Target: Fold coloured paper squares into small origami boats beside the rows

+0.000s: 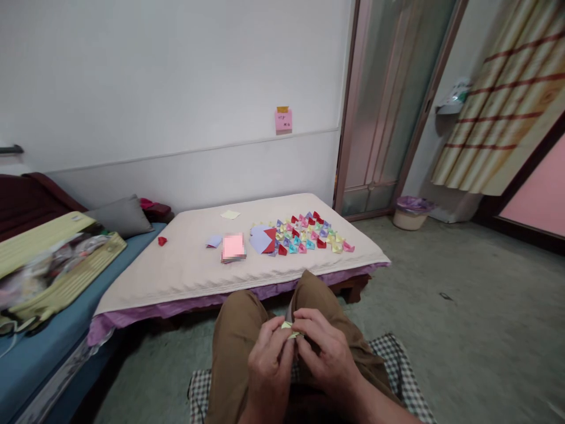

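Observation:
Both my hands meet over my lap, above brown trousers. My left hand (270, 359) and my right hand (324, 347) pinch a small pale yellow folded paper (289, 330) between their fingertips. Most of the paper is hidden by my fingers. Ahead of me stands a low table (185, 271) with a beige cover. On it lie several small folded paper pieces (309, 235) in many colours, a stack of pink paper squares (233, 246), a lilac and red sheet (263, 239) and a loose yellow sheet (230, 214).
A blue mattress (39, 347) with a yellow bag (53, 265) and a grey pillow (121, 215) lies at the left. A small red piece (162, 240) sits by the table's left edge. A lined bin (411, 212) stands near the door. I sit on a checked cushion (397, 365).

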Demonstrator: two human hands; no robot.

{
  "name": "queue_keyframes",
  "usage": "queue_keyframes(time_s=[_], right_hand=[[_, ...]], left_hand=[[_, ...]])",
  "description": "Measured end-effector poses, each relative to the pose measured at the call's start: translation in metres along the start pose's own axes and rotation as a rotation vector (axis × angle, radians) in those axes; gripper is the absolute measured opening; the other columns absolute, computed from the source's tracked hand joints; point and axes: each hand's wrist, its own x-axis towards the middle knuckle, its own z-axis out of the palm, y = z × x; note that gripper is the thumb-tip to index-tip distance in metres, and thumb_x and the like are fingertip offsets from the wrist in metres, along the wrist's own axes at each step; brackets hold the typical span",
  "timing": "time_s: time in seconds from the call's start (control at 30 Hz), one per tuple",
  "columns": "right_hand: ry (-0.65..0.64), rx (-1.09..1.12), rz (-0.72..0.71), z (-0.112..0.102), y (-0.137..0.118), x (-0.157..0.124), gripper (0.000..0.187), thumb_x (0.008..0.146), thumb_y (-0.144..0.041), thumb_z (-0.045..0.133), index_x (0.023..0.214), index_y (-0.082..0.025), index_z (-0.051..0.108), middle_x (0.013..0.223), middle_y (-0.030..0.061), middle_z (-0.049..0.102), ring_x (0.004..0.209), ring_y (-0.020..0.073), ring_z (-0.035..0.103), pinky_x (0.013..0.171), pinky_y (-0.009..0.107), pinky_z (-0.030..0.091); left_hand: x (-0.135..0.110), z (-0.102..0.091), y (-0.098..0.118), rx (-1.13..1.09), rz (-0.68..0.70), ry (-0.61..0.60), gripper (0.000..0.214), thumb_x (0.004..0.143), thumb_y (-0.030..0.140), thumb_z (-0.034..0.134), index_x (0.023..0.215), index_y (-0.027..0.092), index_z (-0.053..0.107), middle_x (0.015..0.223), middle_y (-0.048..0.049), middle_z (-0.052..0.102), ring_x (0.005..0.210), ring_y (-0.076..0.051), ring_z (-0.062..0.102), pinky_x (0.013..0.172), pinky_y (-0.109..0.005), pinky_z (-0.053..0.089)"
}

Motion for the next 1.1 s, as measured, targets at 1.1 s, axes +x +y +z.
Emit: queue_keyframes(time_s=[1.1], right_hand=[[-0.153,0.098,0.113,-0.003,0.007,0.007,0.026,0.077,-0.002,0.045,0.083,-0.019,0.063,0.082,0.0044,0.06,0.077,0.0168,0.056,0.069,0.026,0.045]], left_hand=[[0.013,-0.004,-0.018,-0.193,-0.111,0.01,0.015,0.078,0.027,0.063,0.087,0.022,0.074,0.101,-0.0096,0.068,0.096,-0.025,0.061,0.084,-0.033,0.047]])
